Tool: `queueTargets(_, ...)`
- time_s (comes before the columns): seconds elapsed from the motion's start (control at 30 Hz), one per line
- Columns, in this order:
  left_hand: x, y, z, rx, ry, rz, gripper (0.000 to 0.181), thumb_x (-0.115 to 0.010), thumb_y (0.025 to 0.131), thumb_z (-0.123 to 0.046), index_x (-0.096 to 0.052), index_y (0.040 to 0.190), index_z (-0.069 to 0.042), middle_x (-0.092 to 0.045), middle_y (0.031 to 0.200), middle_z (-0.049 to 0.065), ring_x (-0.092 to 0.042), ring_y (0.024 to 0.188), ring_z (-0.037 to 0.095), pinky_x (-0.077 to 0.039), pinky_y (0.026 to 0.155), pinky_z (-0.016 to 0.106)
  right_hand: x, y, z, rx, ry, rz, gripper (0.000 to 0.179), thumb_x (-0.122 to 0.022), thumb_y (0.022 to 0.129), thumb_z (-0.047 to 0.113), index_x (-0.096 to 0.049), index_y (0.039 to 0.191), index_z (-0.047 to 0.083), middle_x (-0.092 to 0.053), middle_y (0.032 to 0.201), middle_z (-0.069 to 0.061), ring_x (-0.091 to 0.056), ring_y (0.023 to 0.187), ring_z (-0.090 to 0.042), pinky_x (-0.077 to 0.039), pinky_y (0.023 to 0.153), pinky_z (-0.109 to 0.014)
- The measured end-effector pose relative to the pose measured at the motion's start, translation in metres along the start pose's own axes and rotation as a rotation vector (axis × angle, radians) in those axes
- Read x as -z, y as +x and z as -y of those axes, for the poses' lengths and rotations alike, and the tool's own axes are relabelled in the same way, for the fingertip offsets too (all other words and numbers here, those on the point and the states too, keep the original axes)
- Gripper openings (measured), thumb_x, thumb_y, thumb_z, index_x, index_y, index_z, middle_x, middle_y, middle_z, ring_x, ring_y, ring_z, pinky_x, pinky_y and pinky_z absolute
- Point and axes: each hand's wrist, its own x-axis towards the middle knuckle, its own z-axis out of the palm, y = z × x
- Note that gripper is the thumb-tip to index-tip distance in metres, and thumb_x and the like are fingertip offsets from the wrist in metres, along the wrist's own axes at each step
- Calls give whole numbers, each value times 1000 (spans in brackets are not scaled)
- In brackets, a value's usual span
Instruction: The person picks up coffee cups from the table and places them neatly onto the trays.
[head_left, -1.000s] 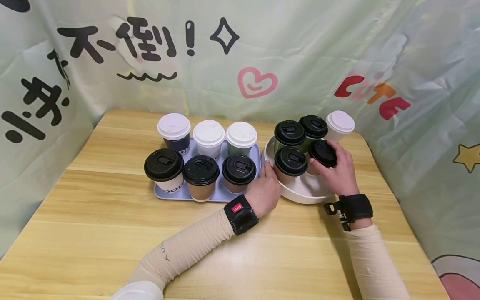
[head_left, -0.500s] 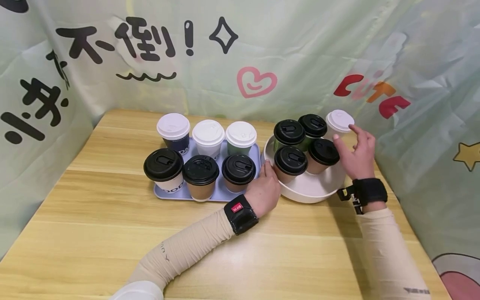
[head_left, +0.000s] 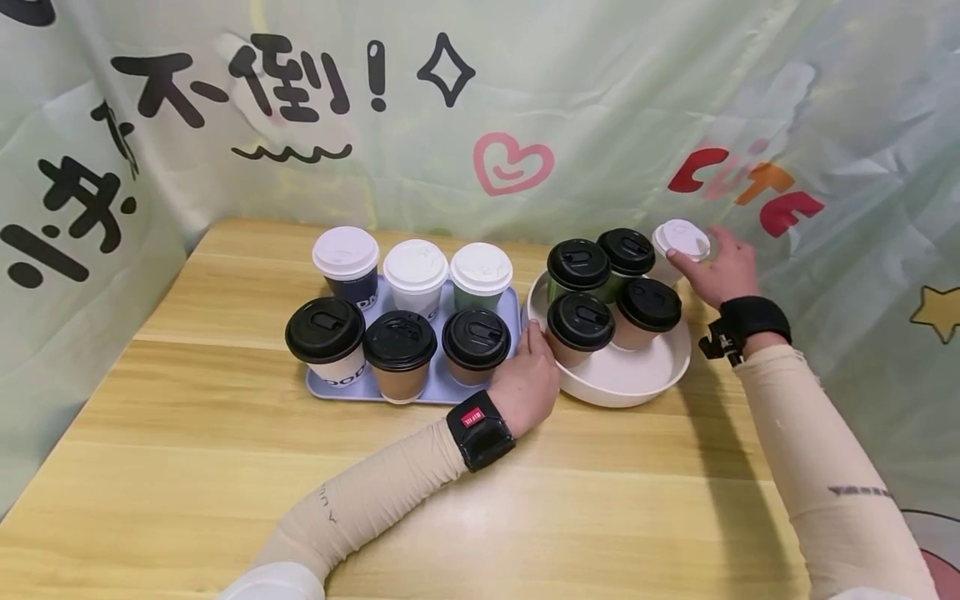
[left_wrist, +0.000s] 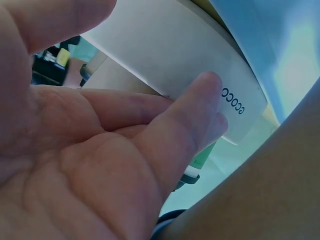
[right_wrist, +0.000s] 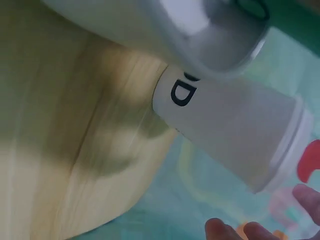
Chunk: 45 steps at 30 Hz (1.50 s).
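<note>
My left hand (head_left: 527, 385) rests against the near-left side of a round white tray (head_left: 626, 393), fingers fairly straight on its outer wall; the left wrist view shows that wall (left_wrist: 170, 47) close up. In the tray stand two brown cups (head_left: 633, 333) and two green cups, all with black lids. Behind its right side, a white cup (head_left: 678, 240) with a white lid stands upright on the table. My right hand (head_left: 726, 271) is spread around that cup's lid, thumb in front. In the right wrist view, fingertips (right_wrist: 216, 227) appear apart from the white cup (right_wrist: 230, 125).
A blue rectangular tray (head_left: 444, 393) sits to the left, close beside the round one. It carries two rows of lidded cups, white lids (head_left: 416, 265) behind and black lids (head_left: 326, 329) in front. A printed cloth (head_left: 600, 100) hangs behind the wooden table (head_left: 450, 533).
My right hand has let go of the black-lidded brown cup in the round tray and moved back and right to the white cup. My left hand has stayed put.
</note>
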Motion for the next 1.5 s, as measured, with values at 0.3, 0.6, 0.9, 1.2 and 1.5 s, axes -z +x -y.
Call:
queueTargets(0.3,0,-3,-3,4,4,-29,50,-52,105,-19,-50,141,16,-52,147,30,-56,135,32,-59,58,26,-3,22,1,25,-68,145,93,-50,101,60,-10,165,6,-20,157,-43,-13,140,-67,-22,109,-74)
queueTargets(0.6,0,-2,-2,3,7,-6,50,-51,106,-17,-48,143,17,-51,148,30,-55,136,32,-60,59,27,-6,25,1,32,-2,63,82,-63,98,52,-34,153,-2,-40,143,-39,-40,125,-56,-34,104,-67)
queueTargets(0.9,-2,-2,-2,2,-4,2,50,-51,106,-16,-48,143,16,-50,149,30,-55,136,33,-60,60,27,-6,6,-1,-34,87,47,87,-65,95,56,-33,152,-1,-36,151,-37,-38,130,-54,-32,106,-66)
queueTargets(1.2,-2,-1,0,-3,28,-8,49,-51,106,-18,-50,143,15,-51,148,29,-55,135,32,-59,58,26,-5,-23,-4,-141,271,-120,85,-70,93,49,-34,157,5,-35,159,-23,-37,136,-40,-32,113,-52)
queueTargets(1.5,-3,1,1,3,25,13,51,-51,106,-19,-48,145,15,-49,150,29,-55,136,32,-60,61,27,18,-62,17,-191,345,-367,69,-78,87,42,-50,149,26,-44,148,-3,-40,123,-16,-35,106,-36)
